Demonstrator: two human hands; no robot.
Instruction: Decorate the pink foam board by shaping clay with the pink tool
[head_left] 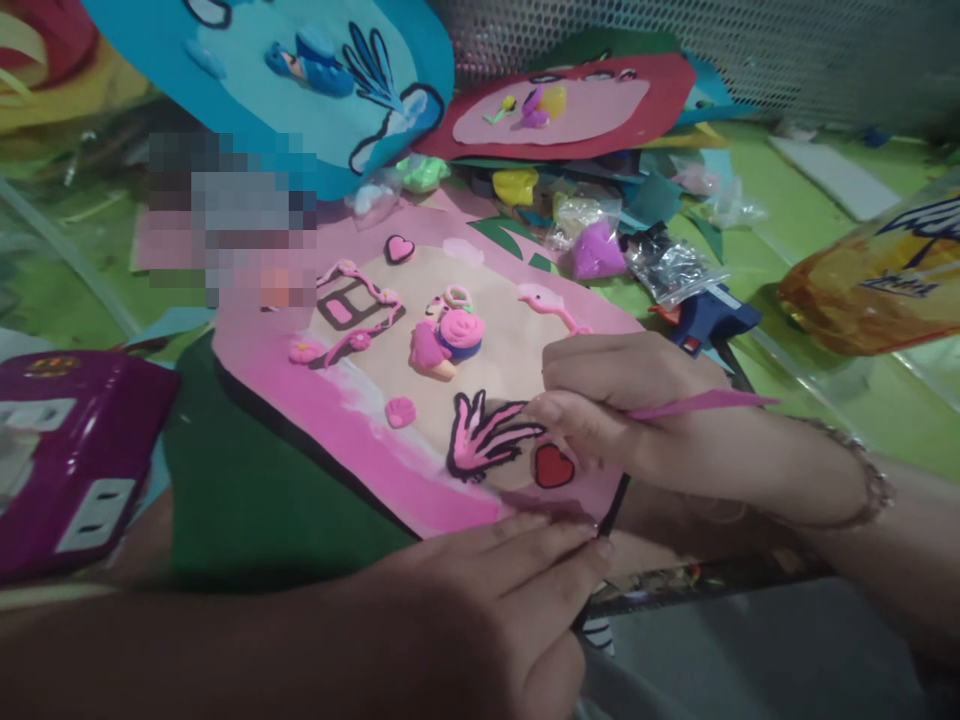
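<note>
**Right grip (592, 405) closed around a slim pink tool (705, 401)**

The left grip (491, 595), fingers outstretched, lies across the near edge of the pink card (360, 450), probably steadying it. The card overlaps a dark green sheet (262, 490), beneath both hands.

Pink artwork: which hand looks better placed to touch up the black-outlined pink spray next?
Probably the right. The right hand is at the tips of the spray and holds a slim pink tool. The left hand lies outstretched along the near edge of the pink artwork, apparently steadying it.
</note>
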